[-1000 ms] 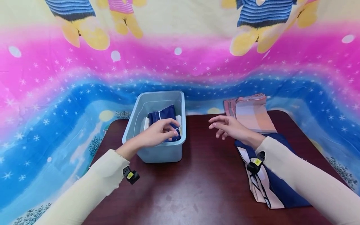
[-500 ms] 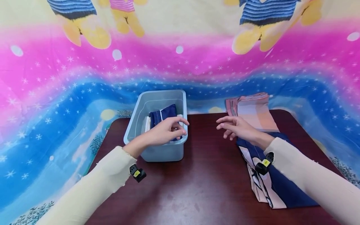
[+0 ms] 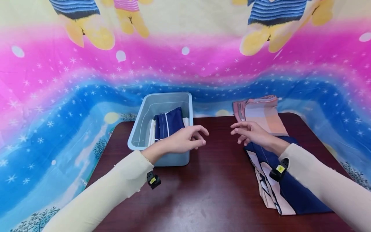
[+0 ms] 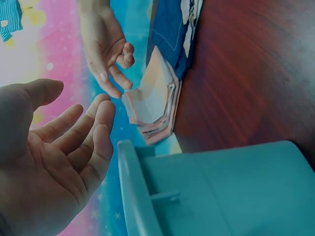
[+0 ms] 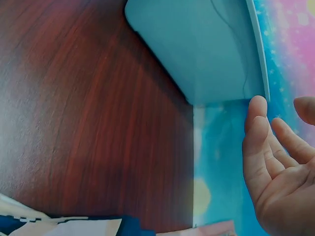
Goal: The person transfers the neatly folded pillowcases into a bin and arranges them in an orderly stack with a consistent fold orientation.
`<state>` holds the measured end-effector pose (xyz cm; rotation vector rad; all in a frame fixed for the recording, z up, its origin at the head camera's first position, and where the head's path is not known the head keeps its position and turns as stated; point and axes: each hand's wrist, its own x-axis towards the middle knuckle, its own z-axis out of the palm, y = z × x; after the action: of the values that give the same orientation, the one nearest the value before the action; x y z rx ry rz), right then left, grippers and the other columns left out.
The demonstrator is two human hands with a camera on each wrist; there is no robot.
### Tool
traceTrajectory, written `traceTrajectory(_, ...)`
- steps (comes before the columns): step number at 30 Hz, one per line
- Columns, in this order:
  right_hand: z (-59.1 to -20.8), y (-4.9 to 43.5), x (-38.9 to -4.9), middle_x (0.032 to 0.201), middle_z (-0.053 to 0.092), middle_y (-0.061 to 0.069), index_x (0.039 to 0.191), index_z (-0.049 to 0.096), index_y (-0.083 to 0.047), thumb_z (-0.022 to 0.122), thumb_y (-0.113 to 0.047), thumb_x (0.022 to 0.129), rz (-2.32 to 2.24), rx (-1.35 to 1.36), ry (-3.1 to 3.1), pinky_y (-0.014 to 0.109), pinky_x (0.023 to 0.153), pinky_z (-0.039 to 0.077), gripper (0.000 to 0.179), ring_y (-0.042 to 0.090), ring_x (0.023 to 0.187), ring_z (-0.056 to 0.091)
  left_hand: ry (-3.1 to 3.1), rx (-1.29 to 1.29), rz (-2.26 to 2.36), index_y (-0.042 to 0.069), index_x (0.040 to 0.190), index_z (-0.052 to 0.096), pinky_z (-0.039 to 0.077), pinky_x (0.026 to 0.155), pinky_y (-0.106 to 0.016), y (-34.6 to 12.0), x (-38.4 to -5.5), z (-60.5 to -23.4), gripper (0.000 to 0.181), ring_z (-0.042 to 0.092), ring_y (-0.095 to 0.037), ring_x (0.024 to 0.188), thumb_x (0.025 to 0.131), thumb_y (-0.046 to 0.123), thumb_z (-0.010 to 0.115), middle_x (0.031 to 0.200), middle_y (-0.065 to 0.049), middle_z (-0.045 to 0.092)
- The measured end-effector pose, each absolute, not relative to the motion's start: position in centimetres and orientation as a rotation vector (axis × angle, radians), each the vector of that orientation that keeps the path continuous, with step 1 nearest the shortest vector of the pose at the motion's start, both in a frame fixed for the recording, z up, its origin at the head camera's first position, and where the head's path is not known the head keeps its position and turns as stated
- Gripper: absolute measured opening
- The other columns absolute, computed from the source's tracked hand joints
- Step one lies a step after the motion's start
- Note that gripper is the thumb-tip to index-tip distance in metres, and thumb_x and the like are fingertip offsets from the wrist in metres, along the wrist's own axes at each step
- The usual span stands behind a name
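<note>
My left hand (image 3: 185, 139) hovers above the front right corner of a grey-blue plastic bin (image 3: 162, 159), fingers loosely bent and holding nothing. Inside the bin lies a folded navy cloth (image 3: 171, 122) with white lines, with white cloth (image 3: 152, 132) beside it. My right hand (image 3: 256, 133) is in the air over the table's right side, also holding nothing. Below and behind it lie a folded pink and peach checked cloth (image 3: 263, 116) and a navy cloth (image 3: 301, 190) with a pale patterned edge. The left wrist view shows the palm and relaxed fingers of my left hand (image 4: 64, 157).
A dark red-brown wooden table (image 3: 208, 193) bears the bin at its back left and the cloths along its right side. Behind it hangs a printed pink and blue curtain (image 3: 203, 61). Black wrist cameras sit at both cuffs.
My left hand has moved right, from over the bin's inside to its right front corner. My right hand has shifted slightly right. The bin and cloths stay in place.
</note>
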<state>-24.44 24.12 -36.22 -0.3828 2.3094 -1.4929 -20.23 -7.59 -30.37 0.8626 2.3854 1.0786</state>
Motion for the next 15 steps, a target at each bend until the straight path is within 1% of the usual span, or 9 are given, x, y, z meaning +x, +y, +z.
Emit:
traceTrajectory(4, -36.7, 24.8, -24.4, 0.107, 0.069, -0.013, 0.145, 0.045, 0.001, 0.048, -0.026, 0.108, -1.486, -0.362, 2.310, 0.031, 0.066, 0.059, 0.045, 0.012, 0.077, 0.070, 2.378, 0.871, 1.058, 0.010, 0.133, 0.056, 0.056, 0.074, -0.024, -7.0, -20.1, -30.9, 0.031, 0.067, -0.012, 0.080, 0.102, 0.015, 0.058, 0.114, -0.010, 0.072)
traceTrajectory(8, -37.0, 25.8, -24.2, 0.107, 0.069, -0.011, 0.146, 0.044, 0.002, 0.048, -0.027, 0.108, -1.467, -0.348, 2.317, 0.032, 0.067, 0.060, 0.047, 0.014, 0.078, 0.071, 2.368, 0.885, 1.056, 0.009, 0.133, 0.056, 0.055, 0.073, -0.024, -6.5, -19.9, -31.1, 0.031, 0.067, -0.012, 0.081, 0.102, 0.015, 0.059, 0.118, -0.012, 0.071)
traceTrajectory(11, -37.2, 26.6, -24.2, 0.112, 0.069, -0.005, 0.147, 0.042, 0.001, 0.049, -0.029, 0.108, -1.439, -0.340, 2.326, 0.034, 0.069, 0.060, 0.050, 0.015, 0.081, 0.071, 2.344, 0.882, 1.069, 0.008, 0.133, 0.056, 0.055, 0.072, -0.024, -6.2, -19.8, -31.1, 0.031, 0.067, -0.013, 0.083, 0.102, 0.014, 0.059, 0.121, -0.014, 0.070)
traceTrajectory(15, -37.6, 27.9, -24.3, 0.125, 0.068, 0.010, 0.150, 0.039, 0.002, 0.049, -0.032, 0.108, -1.405, -0.308, 2.342, 0.035, 0.072, 0.060, 0.055, 0.017, 0.084, 0.071, 2.315, 0.861, 1.071, 0.009, 0.133, 0.056, 0.056, 0.073, -0.027, -5.8, -19.7, -31.3, 0.031, 0.068, -0.013, 0.085, 0.103, 0.014, 0.058, 0.121, -0.013, 0.069)
